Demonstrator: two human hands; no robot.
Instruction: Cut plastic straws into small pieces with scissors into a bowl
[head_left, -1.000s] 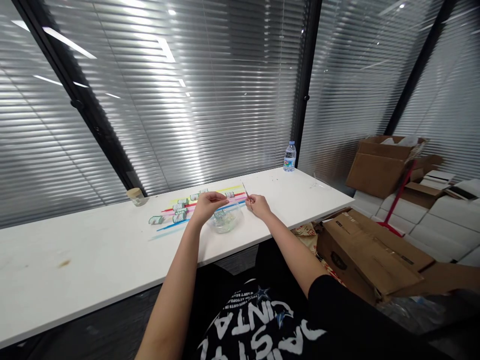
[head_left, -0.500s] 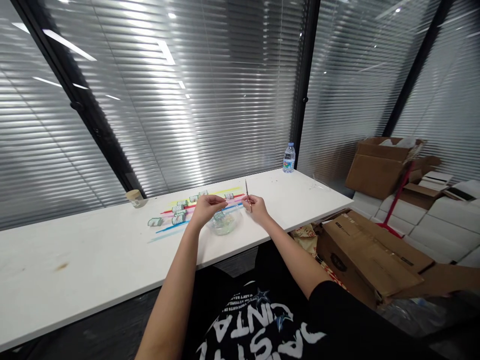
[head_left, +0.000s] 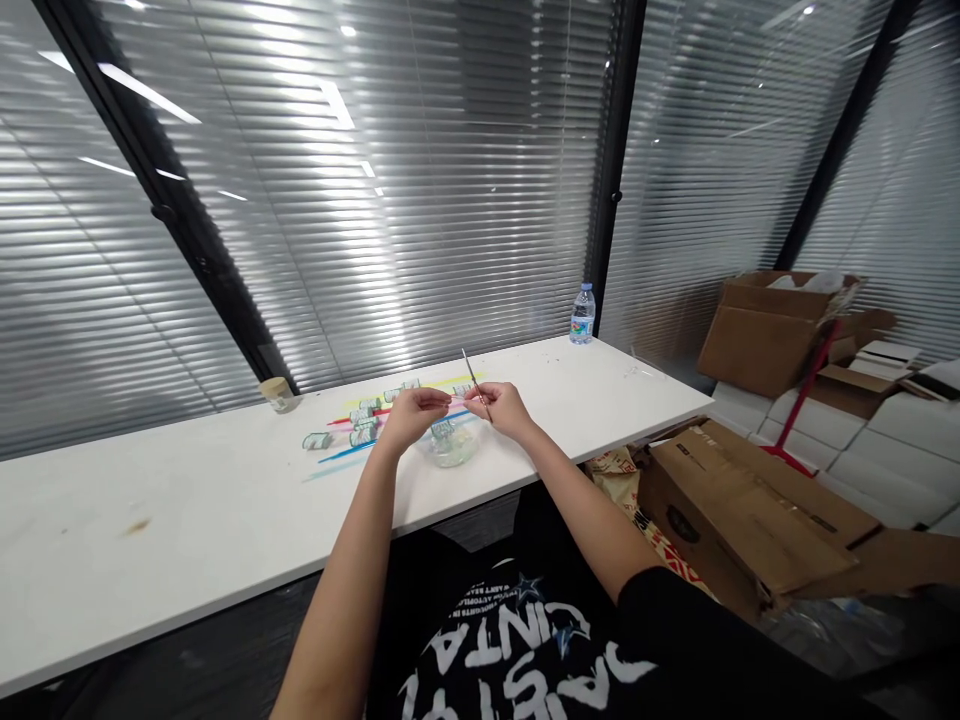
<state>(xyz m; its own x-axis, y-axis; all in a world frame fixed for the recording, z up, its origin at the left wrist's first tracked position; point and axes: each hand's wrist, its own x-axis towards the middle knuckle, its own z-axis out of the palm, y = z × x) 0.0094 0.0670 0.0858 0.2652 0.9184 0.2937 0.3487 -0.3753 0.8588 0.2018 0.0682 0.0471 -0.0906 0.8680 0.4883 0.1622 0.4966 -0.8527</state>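
Over a clear plastic bowl [head_left: 456, 452], my left hand [head_left: 409, 418] is closed in a pinch on something thin and pale, too small to name. My right hand [head_left: 504, 408] holds slim scissors [head_left: 471, 370], their tips pointing up and away. Its fingertips almost meet those of my left hand, close to the thin piece. A small green-and-white roll [head_left: 442, 429] shows at the bowl's far side. Several similar rolls [head_left: 364, 430] lie beyond my left hand among coloured strips, including a blue strip [head_left: 346, 453] and a yellow strip [head_left: 450, 381].
The white table [head_left: 225, 520] runs along blinds. A lidded tub [head_left: 277, 394] stands at the back left and a water bottle [head_left: 582, 315] at the back right. Right of the table are cardboard boxes [head_left: 757, 500] and a red-handled tool [head_left: 806, 400].
My right hand has moved left, closer to my left hand, and the scissors now tilt to the left. My left hand keeps its pinch. The view has shifted slightly.
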